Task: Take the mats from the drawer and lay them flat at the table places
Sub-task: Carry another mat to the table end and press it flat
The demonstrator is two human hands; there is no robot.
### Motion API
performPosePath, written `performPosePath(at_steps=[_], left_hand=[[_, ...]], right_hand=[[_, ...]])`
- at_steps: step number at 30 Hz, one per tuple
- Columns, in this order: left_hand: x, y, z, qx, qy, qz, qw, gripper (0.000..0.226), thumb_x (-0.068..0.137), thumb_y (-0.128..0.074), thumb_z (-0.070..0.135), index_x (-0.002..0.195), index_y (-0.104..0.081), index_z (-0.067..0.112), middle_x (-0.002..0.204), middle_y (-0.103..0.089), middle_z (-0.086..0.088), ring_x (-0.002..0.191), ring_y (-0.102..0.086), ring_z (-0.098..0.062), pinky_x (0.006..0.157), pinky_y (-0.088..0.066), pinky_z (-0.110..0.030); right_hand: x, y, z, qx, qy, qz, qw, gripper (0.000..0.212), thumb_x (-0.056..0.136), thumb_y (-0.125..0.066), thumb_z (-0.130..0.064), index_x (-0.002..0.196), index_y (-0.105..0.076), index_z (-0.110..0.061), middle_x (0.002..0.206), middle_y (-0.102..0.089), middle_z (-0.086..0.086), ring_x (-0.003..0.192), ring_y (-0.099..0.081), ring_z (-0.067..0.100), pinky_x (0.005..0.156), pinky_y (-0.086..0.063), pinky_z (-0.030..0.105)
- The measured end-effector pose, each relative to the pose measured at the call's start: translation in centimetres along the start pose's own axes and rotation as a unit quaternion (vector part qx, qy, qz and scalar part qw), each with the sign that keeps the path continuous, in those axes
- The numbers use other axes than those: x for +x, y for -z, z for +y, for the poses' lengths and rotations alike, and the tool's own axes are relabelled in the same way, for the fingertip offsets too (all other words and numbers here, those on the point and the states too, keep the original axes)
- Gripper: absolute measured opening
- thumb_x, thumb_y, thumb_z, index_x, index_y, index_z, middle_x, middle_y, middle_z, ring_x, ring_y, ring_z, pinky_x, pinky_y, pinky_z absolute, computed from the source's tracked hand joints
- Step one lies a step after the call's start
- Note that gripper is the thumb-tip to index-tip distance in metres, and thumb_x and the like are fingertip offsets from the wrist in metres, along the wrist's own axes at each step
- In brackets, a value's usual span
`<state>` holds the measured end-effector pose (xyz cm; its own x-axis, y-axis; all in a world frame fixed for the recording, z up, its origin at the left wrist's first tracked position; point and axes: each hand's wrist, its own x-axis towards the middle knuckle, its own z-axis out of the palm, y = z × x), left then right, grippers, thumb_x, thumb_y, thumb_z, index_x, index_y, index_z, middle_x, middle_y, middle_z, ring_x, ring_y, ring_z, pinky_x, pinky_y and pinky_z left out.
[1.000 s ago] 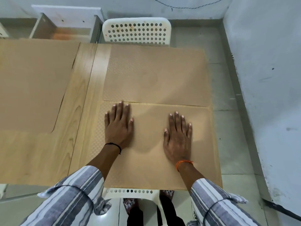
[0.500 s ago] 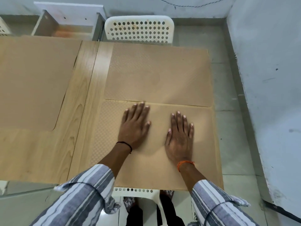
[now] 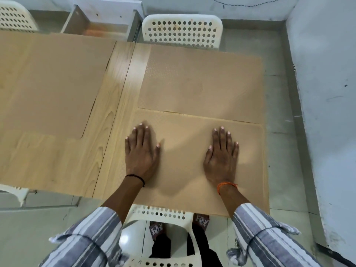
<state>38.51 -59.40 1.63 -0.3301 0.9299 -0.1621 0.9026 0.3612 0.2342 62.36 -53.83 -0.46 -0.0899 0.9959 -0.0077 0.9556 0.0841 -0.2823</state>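
A tan textured mat (image 3: pixel 185 151) lies flat at the near right table place. My left hand (image 3: pixel 141 151) presses on its left part with straight fingers. On the mat's right part my right hand (image 3: pixel 222 153) lies flat, palm down. A second tan mat (image 3: pixel 202 81) lies flat just beyond, its near edge meeting the first. A third mat (image 3: pixel 48 81) covers the far left place. The open drawer (image 3: pixel 104 26) shows behind the table at the upper left.
The wooden table (image 3: pixel 115 93) has a seam down its middle. White perforated chairs stand at the far side (image 3: pixel 183 31), the far left (image 3: pixel 15 16) and right below me (image 3: pixel 159 214). A grey wall (image 3: pixel 327 93) runs close along the right.
My left hand slid right across the near mat, then back left toward its edge. My right hand stayed pressed in place. The view shifted slightly.
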Motion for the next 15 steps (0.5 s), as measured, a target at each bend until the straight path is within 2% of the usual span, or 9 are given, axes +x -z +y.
performPosePath(at_steps=[3, 9, 12, 15], left_hand=[[-4.1, -1.4, 0.6, 0.021, -0.054, -0.006, 0.998, 0.069, 0.099, -0.016, 0.056, 0.156, 0.001, 0.022, 0.164, 0.006, 0.0, 0.151, 0.005, -0.02, 0.122, -0.004, -0.046], [-5.0, -1.9, 0.3, 0.025, -0.042, 0.003, 0.999, 0.068, 0.098, -0.02, 0.055, 0.156, -0.002, 0.024, 0.164, 0.001, 0.001, 0.151, 0.0, -0.021, 0.121, -0.007, -0.047], [-5.0, -2.1, 0.3, 0.027, -0.042, 0.012, 0.999, 0.069, 0.098, -0.024, 0.054, 0.156, -0.007, 0.022, 0.164, -0.004, 0.0, 0.151, -0.005, -0.021, 0.12, -0.009, -0.047], [-5.1, -2.1, 0.2, 0.02, -0.041, 0.011, 0.999, 0.069, 0.097, -0.025, 0.054, 0.156, -0.009, 0.022, 0.164, -0.005, 0.0, 0.151, -0.006, -0.022, 0.12, -0.011, -0.048]], right_hand=[[0.3, 0.0, 0.0, -0.001, -0.002, -0.003, 1.0, 0.062, 0.095, -0.031, -0.029, 0.156, -0.02, -0.021, 0.165, -0.014, 0.001, 0.151, -0.014, 0.022, 0.121, -0.012, 0.05], [-1.0, 0.8, -1.4, 0.003, -0.001, -0.022, 1.0, 0.067, 0.095, -0.035, -0.034, 0.156, -0.015, -0.013, 0.165, -0.012, 0.008, 0.151, -0.014, 0.027, 0.12, -0.012, 0.053], [-4.1, 0.9, -4.5, 0.019, 0.053, -0.029, 0.998, 0.069, 0.096, -0.034, -0.039, 0.156, -0.016, -0.011, 0.165, -0.01, 0.008, 0.152, -0.011, 0.026, 0.121, -0.006, 0.05], [-8.0, -0.2, -7.0, 0.019, 0.083, -0.048, 0.995, 0.068, 0.097, -0.032, -0.042, 0.156, -0.017, -0.013, 0.165, -0.011, 0.006, 0.152, -0.01, 0.024, 0.122, -0.006, 0.049]])
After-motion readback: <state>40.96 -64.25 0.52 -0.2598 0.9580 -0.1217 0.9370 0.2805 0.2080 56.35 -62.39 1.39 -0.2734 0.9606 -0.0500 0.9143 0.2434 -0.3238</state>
